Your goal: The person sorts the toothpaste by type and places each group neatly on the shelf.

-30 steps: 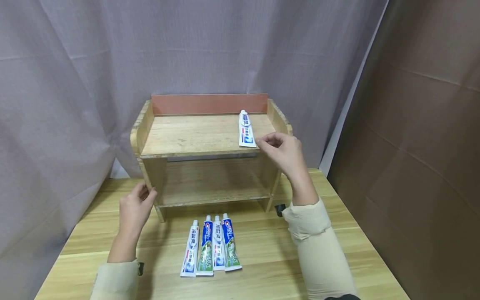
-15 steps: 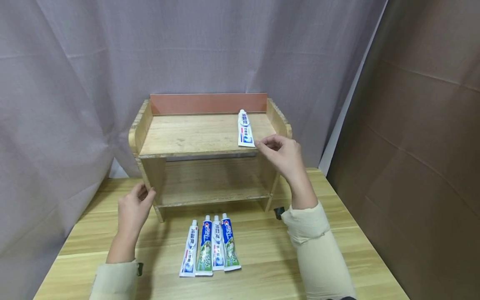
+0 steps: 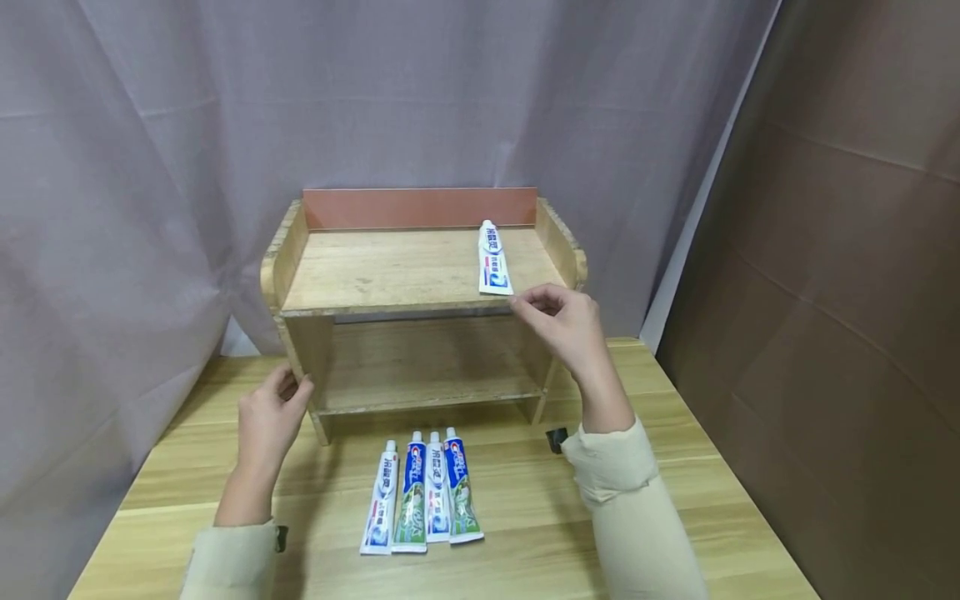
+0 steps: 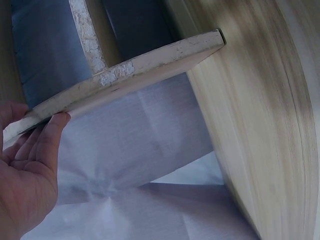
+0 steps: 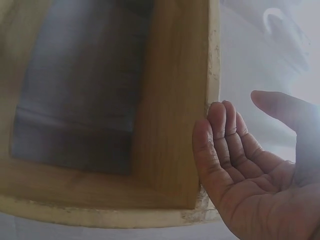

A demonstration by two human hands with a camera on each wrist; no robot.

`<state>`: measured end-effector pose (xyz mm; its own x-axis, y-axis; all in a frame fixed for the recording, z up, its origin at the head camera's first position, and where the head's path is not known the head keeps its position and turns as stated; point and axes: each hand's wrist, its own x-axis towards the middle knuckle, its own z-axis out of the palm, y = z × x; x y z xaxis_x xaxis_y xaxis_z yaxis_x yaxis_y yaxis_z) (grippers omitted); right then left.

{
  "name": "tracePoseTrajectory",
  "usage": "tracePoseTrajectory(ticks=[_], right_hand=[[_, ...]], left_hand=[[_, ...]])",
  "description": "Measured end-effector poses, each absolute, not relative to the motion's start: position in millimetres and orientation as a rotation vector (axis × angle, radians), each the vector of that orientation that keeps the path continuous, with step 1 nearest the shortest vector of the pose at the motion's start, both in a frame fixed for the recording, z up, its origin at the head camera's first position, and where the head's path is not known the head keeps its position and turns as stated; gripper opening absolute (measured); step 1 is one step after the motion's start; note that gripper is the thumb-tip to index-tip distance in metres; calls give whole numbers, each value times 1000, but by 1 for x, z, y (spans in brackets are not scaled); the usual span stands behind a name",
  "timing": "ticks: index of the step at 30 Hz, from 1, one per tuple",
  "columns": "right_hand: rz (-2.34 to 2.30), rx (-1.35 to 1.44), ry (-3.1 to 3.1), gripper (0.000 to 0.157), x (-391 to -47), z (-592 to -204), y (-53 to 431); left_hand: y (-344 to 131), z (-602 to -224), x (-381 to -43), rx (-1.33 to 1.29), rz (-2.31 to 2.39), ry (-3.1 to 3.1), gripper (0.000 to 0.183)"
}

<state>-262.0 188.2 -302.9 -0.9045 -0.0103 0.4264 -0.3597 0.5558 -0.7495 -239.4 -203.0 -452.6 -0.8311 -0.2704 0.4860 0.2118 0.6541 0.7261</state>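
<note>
A small two-tier wooden shelf (image 3: 360, 271) stands on the table. My left hand (image 3: 272, 421) pinches the front edge of its left side panel, and the left wrist view shows the fingers (image 4: 46, 145) on one face of that panel (image 4: 125, 75). On the top tier lies a white-and-blue toothpaste tube (image 3: 493, 260), cap toward the back. My right hand (image 3: 566, 325) is just right of the tube's flat end, at the front edge of the tier. Nothing sits between its thumb and gently bent fingers (image 5: 218, 135) in the right wrist view.
In front of the shelf, several toothpaste tubes lie side by side on the wooden table (image 3: 615, 533): white ones (image 3: 380, 500) alternating with blue-and-green ones (image 3: 412, 496). A small black object (image 3: 556, 440) appears beside the right sleeve. Grey curtains (image 3: 420, 92) hang behind.
My right hand has drawn slightly down and back from the tube's flat end. The tube on the top tier and my left hand keep their places.
</note>
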Motion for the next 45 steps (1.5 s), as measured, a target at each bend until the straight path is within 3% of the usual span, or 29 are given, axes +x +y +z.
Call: tracePoseTrajectory(ticks=[26, 45], right_hand=[[1341, 278, -2445, 31, -256, -328, 184], [1456, 254, -2476, 26, -245, -369, 175]], left_hand=[[-202, -452, -239, 48, -1111, -2295, 30], [-203, -454, -240, 35, -1106, -2282, 29]])
